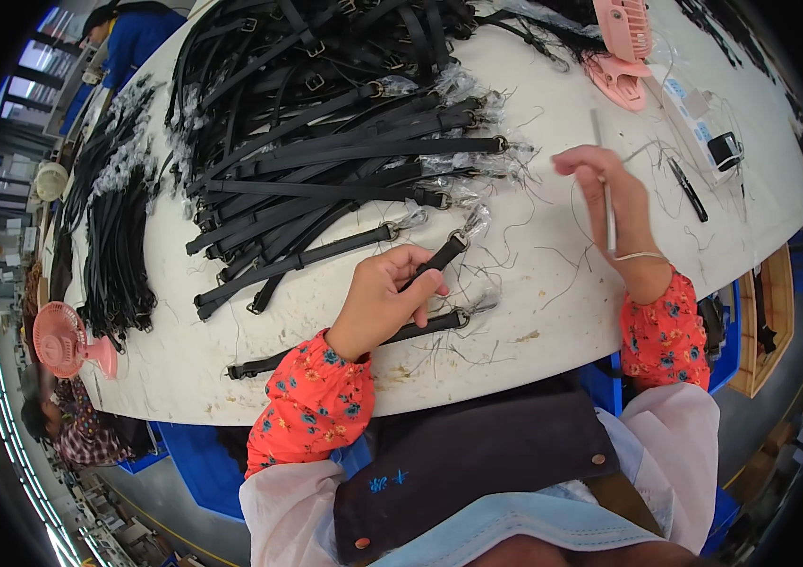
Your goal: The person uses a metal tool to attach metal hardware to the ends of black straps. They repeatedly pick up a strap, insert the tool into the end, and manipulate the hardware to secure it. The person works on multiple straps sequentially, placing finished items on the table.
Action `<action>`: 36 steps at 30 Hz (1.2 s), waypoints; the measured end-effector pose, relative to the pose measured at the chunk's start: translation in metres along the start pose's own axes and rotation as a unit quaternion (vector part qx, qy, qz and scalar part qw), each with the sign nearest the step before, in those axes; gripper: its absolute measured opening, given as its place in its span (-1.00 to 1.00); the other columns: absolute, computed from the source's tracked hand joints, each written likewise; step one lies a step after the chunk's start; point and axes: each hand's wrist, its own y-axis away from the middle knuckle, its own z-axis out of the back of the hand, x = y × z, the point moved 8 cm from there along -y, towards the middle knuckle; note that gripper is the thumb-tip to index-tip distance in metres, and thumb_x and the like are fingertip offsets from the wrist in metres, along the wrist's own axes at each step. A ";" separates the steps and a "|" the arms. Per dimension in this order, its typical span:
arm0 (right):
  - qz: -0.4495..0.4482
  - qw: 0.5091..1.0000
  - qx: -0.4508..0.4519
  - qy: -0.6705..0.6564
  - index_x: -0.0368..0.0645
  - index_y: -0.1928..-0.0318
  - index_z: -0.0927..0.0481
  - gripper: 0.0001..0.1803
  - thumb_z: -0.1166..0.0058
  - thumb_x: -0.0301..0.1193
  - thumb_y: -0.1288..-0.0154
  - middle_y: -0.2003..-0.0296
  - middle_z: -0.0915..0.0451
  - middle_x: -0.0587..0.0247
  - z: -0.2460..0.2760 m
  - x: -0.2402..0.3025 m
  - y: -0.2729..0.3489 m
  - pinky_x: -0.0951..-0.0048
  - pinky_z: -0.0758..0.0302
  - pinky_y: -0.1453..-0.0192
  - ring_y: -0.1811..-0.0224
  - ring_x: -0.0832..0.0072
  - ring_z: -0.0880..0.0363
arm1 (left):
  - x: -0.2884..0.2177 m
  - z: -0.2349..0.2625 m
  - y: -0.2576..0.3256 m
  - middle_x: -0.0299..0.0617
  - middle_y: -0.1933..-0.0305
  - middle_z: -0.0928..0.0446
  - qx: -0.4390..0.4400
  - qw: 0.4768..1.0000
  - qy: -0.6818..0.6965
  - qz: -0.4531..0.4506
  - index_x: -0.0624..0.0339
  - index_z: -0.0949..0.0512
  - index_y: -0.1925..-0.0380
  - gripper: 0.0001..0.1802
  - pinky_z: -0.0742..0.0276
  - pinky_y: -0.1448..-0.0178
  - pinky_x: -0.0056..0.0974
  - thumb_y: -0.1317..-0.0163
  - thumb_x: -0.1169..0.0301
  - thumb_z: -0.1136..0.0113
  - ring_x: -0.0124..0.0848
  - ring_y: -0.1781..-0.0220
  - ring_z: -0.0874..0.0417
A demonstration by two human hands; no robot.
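My left hand point(375, 295) is closed on a black strap point(447, 253), pinching it near its end, where a metal fitting is wrapped in clear plastic. Below that hand another black strap point(441, 324) lies along the table, its middle partly covered by my hand and sleeve. My right hand point(621, 194) is raised over the table to the right, with a slim silver pen-like rod point(609, 222) held in it. The rod's exact kind is unclear. Left of my hands lies a large pile of black straps point(326, 151), several with plastic-wrapped metal ends.
Loose dark threads lie on the white table point(534, 369). A black pen-like tool point(688, 189), a white power strip point(690, 118) and a pink fan point(623, 42) sit at the right. Far left are another strap bundle point(116, 246), a second pink fan point(59, 338) and other people.
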 end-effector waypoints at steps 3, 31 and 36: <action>0.032 0.971 -0.077 0.223 -0.15 -0.03 -0.56 -0.81 -0.13 -0.58 -0.45 0.11 -0.73 0.08 0.054 -0.024 0.009 0.26 -0.63 0.01 0.09 0.11 -0.73 | 0.001 0.001 0.000 -0.12 0.23 -0.72 0.007 1.000 0.029 0.010 0.33 -0.55 -0.03 -0.77 -0.25 0.59 -0.53 -0.47 0.44 -0.20 -0.62 0.59 -0.55; -0.143 0.963 0.016 0.226 -0.15 0.06 -0.57 -0.78 -0.21 -0.57 -0.30 0.18 -0.69 -0.01 0.116 -0.087 0.066 0.18 -0.59 0.12 0.21 -0.01 -0.66 | 0.000 0.000 0.001 -0.17 0.27 -0.71 0.004 1.000 0.006 0.019 0.37 -0.54 -0.06 -0.73 -0.30 0.55 -0.54 -0.46 0.44 -0.20 -0.65 0.58 -0.53; -0.072 0.971 -0.056 0.222 -0.12 0.06 -0.57 -0.76 -0.26 -0.58 -0.28 0.08 -0.72 0.10 0.119 -0.060 0.059 0.20 -0.58 0.07 0.20 0.05 -0.65 | -0.003 -0.002 -0.001 -0.18 0.27 -0.71 0.004 1.000 0.002 0.014 0.37 -0.55 -0.04 -0.74 -0.29 0.56 -0.54 -0.46 0.44 -0.19 -0.65 0.58 -0.53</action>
